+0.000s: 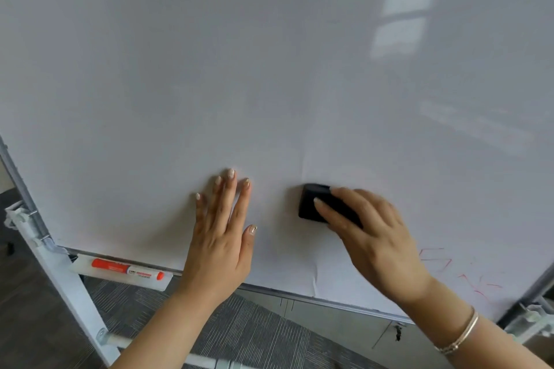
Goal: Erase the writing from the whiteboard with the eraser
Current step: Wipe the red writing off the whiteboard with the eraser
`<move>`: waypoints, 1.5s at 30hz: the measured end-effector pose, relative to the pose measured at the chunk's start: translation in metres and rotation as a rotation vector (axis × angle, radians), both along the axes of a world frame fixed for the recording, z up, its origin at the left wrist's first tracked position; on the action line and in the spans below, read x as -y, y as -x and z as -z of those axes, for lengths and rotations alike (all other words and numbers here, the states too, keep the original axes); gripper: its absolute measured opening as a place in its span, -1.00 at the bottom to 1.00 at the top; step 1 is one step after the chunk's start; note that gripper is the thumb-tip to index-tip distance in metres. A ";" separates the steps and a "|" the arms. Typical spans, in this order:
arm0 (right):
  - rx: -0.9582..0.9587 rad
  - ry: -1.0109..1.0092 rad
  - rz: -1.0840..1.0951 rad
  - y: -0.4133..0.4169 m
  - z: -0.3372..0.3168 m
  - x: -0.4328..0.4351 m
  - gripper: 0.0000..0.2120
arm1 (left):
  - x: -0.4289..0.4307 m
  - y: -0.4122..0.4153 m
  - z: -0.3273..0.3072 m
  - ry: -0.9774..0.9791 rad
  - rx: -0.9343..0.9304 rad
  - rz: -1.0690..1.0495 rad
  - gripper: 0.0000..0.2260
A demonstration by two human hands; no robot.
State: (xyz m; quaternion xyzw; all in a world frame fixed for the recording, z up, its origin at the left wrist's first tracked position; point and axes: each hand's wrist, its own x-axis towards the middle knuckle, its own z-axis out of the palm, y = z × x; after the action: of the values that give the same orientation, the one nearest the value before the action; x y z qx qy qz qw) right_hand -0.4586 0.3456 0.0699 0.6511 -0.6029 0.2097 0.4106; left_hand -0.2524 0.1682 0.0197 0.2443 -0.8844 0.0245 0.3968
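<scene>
I count one whiteboard [269,69], one black eraser [317,204], one red marker [127,269] and two hands. My left hand [221,237] lies flat with fingers spread on the whiteboard's lower part. Beside it, my right hand [371,237] grips the eraser against the whiteboard. Faint red writing [461,272] sits at the whiteboard's lower right corner.
</scene>
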 end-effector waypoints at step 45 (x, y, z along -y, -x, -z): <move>0.103 0.152 0.103 0.054 0.021 -0.072 -0.52 | -0.049 0.052 -0.020 0.248 0.096 0.154 -0.38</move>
State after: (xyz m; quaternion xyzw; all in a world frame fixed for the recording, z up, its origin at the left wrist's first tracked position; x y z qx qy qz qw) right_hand -0.5130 0.4173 0.0489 0.5746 -0.6383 0.2665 0.4375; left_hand -0.3043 0.2167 0.0394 0.1231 -0.9088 0.1148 0.3818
